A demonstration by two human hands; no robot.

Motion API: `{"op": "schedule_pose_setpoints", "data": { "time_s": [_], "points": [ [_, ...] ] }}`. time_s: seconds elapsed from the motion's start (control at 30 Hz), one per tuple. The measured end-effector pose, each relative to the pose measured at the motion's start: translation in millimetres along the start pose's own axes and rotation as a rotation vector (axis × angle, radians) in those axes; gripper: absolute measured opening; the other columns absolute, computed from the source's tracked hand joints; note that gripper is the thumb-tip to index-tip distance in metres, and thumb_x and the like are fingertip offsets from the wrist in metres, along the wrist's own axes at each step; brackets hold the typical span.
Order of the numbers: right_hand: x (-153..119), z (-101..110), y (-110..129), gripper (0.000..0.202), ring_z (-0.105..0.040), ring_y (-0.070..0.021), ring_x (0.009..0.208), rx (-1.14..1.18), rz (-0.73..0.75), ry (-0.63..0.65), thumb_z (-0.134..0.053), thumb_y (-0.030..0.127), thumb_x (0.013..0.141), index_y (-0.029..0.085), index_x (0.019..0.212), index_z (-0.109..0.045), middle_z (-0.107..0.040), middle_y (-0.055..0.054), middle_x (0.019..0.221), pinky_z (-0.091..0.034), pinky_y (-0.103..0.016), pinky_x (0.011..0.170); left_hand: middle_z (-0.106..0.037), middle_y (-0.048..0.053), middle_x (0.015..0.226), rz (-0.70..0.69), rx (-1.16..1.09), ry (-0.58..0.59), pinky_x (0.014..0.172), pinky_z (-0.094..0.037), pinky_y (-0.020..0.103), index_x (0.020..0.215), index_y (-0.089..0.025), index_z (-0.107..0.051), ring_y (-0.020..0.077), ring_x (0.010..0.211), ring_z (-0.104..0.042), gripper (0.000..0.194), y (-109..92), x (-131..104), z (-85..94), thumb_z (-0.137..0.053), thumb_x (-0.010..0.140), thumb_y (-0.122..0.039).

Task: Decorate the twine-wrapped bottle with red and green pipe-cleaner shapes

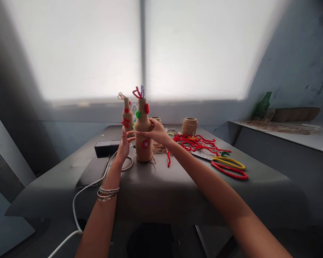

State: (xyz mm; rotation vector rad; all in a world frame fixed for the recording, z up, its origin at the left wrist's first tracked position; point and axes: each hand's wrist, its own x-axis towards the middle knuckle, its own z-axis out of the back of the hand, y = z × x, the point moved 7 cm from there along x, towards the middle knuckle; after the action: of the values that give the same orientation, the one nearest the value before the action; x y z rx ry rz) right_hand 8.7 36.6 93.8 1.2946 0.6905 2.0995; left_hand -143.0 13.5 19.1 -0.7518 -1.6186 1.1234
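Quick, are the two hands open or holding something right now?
Left hand: open, beside the front bottle; I can't tell whether it touches.
Right hand: closed on that same bottle.

We see a twine-wrapped bottle (143,124) upright near the middle of the dark tabletop (174,193); whether its base touches down we cannot tell. Tan cord coils around it from slim neck to wide body. We make out a green pompom (138,114) and, higher on the right, a red pompom (146,108), a red-and-purplish round ornament (143,144) low on the body, and red and purple fuzzy loops (141,91) at its mouth.
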Motion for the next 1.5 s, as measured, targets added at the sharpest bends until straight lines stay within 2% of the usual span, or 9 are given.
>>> {"op": "schedule_pose_setpoints", "data": {
  "time_s": [0.1, 0.2, 0.47, 0.63, 0.8, 0.97, 1.13, 1.3, 1.5],
  "points": [
    [7, -3, -3, 0.053, -0.061, -0.0239, 0.099, 0.17, -0.004, 0.165, -0.08, 0.042, 0.056, 0.018, 0.1, -0.062, -0.066, -0.008, 0.105, -0.053, -0.036, 0.082, -0.067, 0.012, 0.092, -0.004, -0.05, -0.073, 0.092, -0.044, 0.037, 0.105, -0.016, -0.057, 0.0222, 0.096, -0.063, 0.067, -1, 3, 5.9, -0.015, 0.088, -0.066],
    [10, -6, -3, 0.05, -0.061, -0.0227, 0.1, 0.289, -0.029, 0.305, -0.08, 0.037, 0.058, 0.019, 0.1, -0.062, -0.066, -0.007, 0.105, -0.053, -0.036, 0.084, -0.066, 0.012, 0.095, -0.032, -0.085, -0.16, 0.085, -0.047, 0.036, 0.097, -0.016, -0.057, 0.0214, 0.091, -0.064, 0.065, -2, 4, 13.0, -0.019, 0.086, -0.068],
    [14, -5, -2, 0.057, -0.056, -0.0237, 0.111, 0.322, -0.057, 0.505, -0.078, 0.029, 0.062, 0.021, 0.115, -0.058, -0.061, -0.006, 0.116, -0.05, -0.038, 0.093, -0.062, 0.01, 0.094, -0.061, -0.121, -0.255, 0.074, -0.049, 0.032, 0.093, -0.016, -0.055, 0.0196, 0.085, -0.064, 0.063, 2, 5, 21.9, -0.025, 0.084, -0.07],
    [14, -5, 7, 0.067, -0.059, -0.0232, 0.105, 0.188, -0.082, 0.404, -0.079, 0.033, 0.06, 0.021, 0.121, -0.054, -0.062, -0.008, 0.115, -0.055, -0.036, 0.085, -0.062, 0.009, 0.094, -0.028, -0.052, -0.238, 0.073, -0.048, 0.032, 0.094, -0.017, -0.053, 0.0188, 0.082, -0.064, 0.062, 3, 4, 21.2, -0.022, 0.086, -0.069],
    [21, -5, 6, 0.048, -0.063, -0.0222, 0.087, -0.02, -0.084, 0.241, -0.081, 0.041, 0.054, 0.014, 0.091, -0.066, -0.068, -0.008, 0.093, -0.054, -0.033, 0.07, -0.061, 0.009, 0.095, -0.043, 0.016, -0.272, 0.079, -0.049, 0.032, 0.094, -0.017, -0.051, 0.0187, 0.088, -0.063, 0.054, -2, 0, 24.5, -0.023, 0.089, -0.064],
    [22, -5, 8, 0.044, -0.063, -0.0209, 0.083, -0.039, -0.075, 0.167, -0.081, 0.044, 0.053, 0.014, 0.082, -0.067, -0.068, -0.007, 0.087, -0.052, -0.031, 0.066, -0.061, 0.009, 0.096, -0.04, 0.038, -0.305, 0.079, -0.048, 0.032, 0.094, -0.019, -0.048, 0.0191, 0.09, -0.062, 0.048, -5, -2, 27.4, -0.022, 0.091, -0.059],
    [26, -7, 7, 0.042, -0.062, -0.0181, 0.075, -0.023, -0.065, 0.178, -0.081, 0.043, 0.052, 0.014, 0.079, -0.067, -0.067, -0.005, 0.081, -0.05, -0.029, 0.061, -0.062, 0.012, 0.106, -0.102, 0.317, -0.312, 0.086, -0.044, 0.036, 0.104, -0.016, -0.049, 0.0223, 0.095, -0.06, 0.029, -11, -4, 30.1, -0.033, 0.092, -0.036],
    [34, 1, -1, 0.042, -0.06, -0.0168, 0.072, -0.005, -0.059, 0.126, -0.081, 0.043, 0.051, 0.014, 0.077, -0.066, -0.066, -0.003, 0.076, -0.049, -0.028, 0.059, -0.067, 0.01, 0.108, -0.146, 0.965, -0.072, 0.098, -0.034, 0.043, 0.102, -0.019, -0.066, 0.0306, 0.115, -0.049, 0.03, -6, -9, 9.9, -0.049, 0.077, -0.017],
    [38, 19, -7, 0.042, -0.059, -0.0166, 0.069, -0.002, -0.079, -0.005, -0.081, 0.045, 0.051, 0.015, 0.075, -0.065, -0.062, -0.002, 0.071, -0.049, -0.03, 0.059, -0.063, 0.007, 0.123, -0.189, 1.322, 0.232, 0.103, -0.029, 0.043, 0.107, -0.022, -0.068, 0.0317, 0.125, -0.041, 0.037, 13, -15, -13.0, -0.056, 0.072, -0.018]
  ]
}}
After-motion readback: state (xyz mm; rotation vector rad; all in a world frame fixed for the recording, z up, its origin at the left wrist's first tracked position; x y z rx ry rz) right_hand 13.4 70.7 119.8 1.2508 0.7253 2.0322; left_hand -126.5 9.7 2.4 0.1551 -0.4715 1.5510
